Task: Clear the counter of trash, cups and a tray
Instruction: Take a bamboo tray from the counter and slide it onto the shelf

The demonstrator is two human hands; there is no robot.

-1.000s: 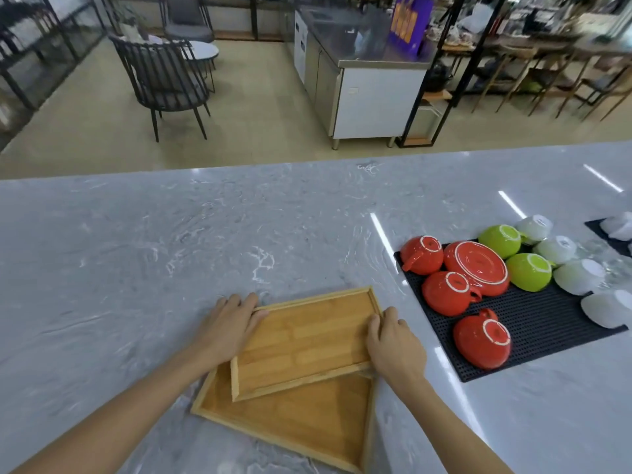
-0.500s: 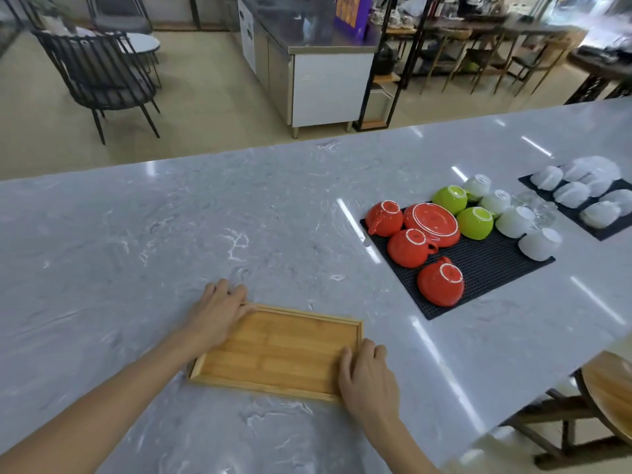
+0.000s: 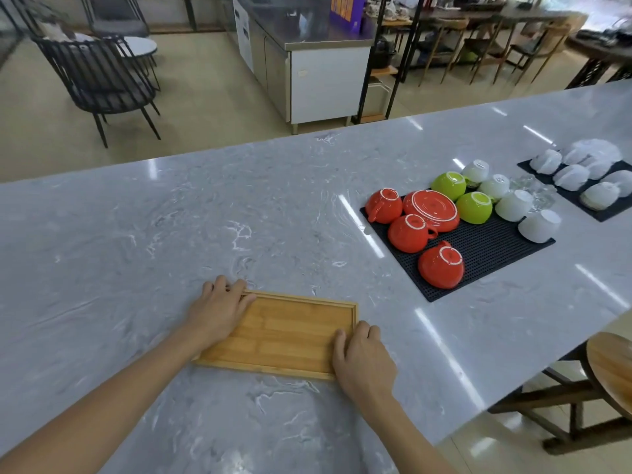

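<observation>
Bamboo tray (image 3: 284,333) flat on grey marble table (image 3: 136,234), near the front edge; long axis runs left-right, slightly skewed, far-right corner turned away; rim up, nothing in it; whether one tray or a stacked pair, can't tell.

Left hand (image 3: 219,309) on tray's far-left corner; fingers (image 3: 236,289) curled over the far rim, thumb lying inside on the tray floor; palm down, half closed, pressing on/gripping the corner.

Right hand (image 3: 362,360) at tray's near-right corner; fingers bent against the right short rim, thumb at the inner side of it; loosely closed on that edge. Tray thus lies between both hands, diagonal corners covered.

To the right, well apart from tray: black rubber mat (image 3: 485,254) w/ upside-down crockery; three red cups (image 3: 410,232), one red saucer (image 3: 431,205) also inverted, two green cups (image 3: 475,206), several white cups (image 3: 513,205) along the far-right side; some clear glassware just beyond, blurred.

Farther right, second black mat (image 3: 605,213) w/ more white cups (image 3: 571,176), all inverted, details smeared.

Beyond the table: black wire chair (image 3: 99,80), steel cabinet (image 3: 307,63); wooden stool (image 3: 612,367) at lower right, off the table edge.
</observation>
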